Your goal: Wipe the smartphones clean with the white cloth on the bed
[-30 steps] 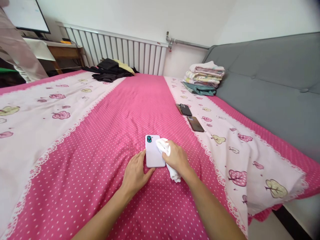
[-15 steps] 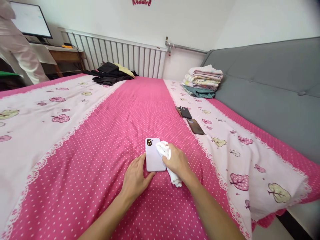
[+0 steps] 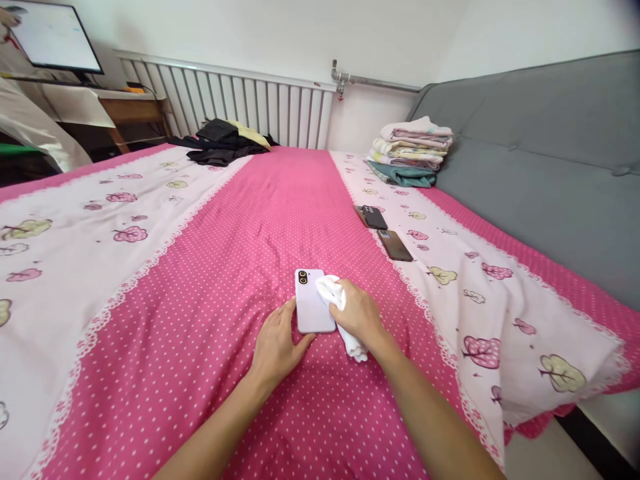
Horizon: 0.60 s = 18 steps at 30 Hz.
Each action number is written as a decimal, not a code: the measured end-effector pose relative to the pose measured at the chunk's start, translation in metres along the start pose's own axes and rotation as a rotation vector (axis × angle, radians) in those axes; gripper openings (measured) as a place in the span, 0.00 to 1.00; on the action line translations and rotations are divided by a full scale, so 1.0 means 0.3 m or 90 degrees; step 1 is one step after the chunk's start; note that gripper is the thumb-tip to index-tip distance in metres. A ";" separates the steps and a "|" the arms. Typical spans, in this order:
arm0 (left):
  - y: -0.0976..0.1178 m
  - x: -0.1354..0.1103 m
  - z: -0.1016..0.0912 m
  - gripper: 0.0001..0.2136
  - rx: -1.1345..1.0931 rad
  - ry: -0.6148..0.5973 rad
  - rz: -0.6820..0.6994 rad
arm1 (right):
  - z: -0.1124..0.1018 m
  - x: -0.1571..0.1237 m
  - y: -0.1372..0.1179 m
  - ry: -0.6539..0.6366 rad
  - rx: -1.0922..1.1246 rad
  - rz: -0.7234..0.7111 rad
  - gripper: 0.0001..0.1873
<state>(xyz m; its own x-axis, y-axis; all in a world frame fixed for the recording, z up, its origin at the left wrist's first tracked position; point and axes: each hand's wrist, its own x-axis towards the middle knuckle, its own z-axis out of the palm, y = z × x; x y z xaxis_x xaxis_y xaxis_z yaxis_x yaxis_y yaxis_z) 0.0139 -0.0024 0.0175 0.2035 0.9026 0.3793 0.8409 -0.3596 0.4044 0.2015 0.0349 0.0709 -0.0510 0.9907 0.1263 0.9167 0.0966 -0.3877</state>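
A pale lilac phone (image 3: 311, 303) lies face down on the pink dotted bed cover (image 3: 210, 280), its camera end pointing away from me. My left hand (image 3: 276, 344) rests against the phone's left and near edges, fingers pressed to it. My right hand (image 3: 358, 316) is closed on a crumpled white cloth (image 3: 334, 299) and presses it onto the phone's right side. The cloth's tail hangs out under my palm.
Two dark phones (image 3: 373, 217) (image 3: 395, 245) lie further right on the bed. A stack of folded towels (image 3: 412, 152) sits against the grey sofa back (image 3: 540, 160). Dark clothes (image 3: 220, 141) lie by the radiator. A monitor (image 3: 50, 37) and a person's pale garment (image 3: 25, 127) are at far left.
The view shifted slightly. My right hand with the cloth stays on the phone, moving little; my left hand keeps its place at the phone's edge.
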 end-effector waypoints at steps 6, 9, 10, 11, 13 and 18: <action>0.005 0.001 -0.002 0.30 -0.011 -0.001 0.001 | -0.007 -0.003 0.000 -0.003 0.001 -0.006 0.25; 0.009 0.002 -0.006 0.30 -0.015 -0.001 0.001 | -0.014 -0.005 -0.005 -0.007 -0.001 -0.005 0.26; 0.010 0.003 -0.007 0.30 -0.016 -0.001 0.001 | -0.016 -0.005 -0.007 -0.010 -0.004 -0.002 0.26; 0.011 0.003 -0.008 0.30 -0.016 -0.001 0.001 | -0.017 -0.005 -0.008 -0.012 -0.007 0.001 0.26; 0.013 0.004 -0.010 0.30 -0.016 -0.002 0.002 | -0.017 -0.005 -0.010 -0.015 -0.011 0.003 0.26; 0.015 0.004 -0.011 0.29 -0.013 -0.003 -0.001 | -0.013 -0.007 -0.006 -0.003 -0.006 -0.009 0.25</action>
<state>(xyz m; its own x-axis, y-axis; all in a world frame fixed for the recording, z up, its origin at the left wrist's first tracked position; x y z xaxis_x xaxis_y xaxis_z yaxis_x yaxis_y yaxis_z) 0.0163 -0.0038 0.0224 0.2049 0.9040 0.3753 0.8307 -0.3634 0.4218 0.2015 0.0322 0.0750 -0.0658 0.9898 0.1265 0.9195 0.1094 -0.3776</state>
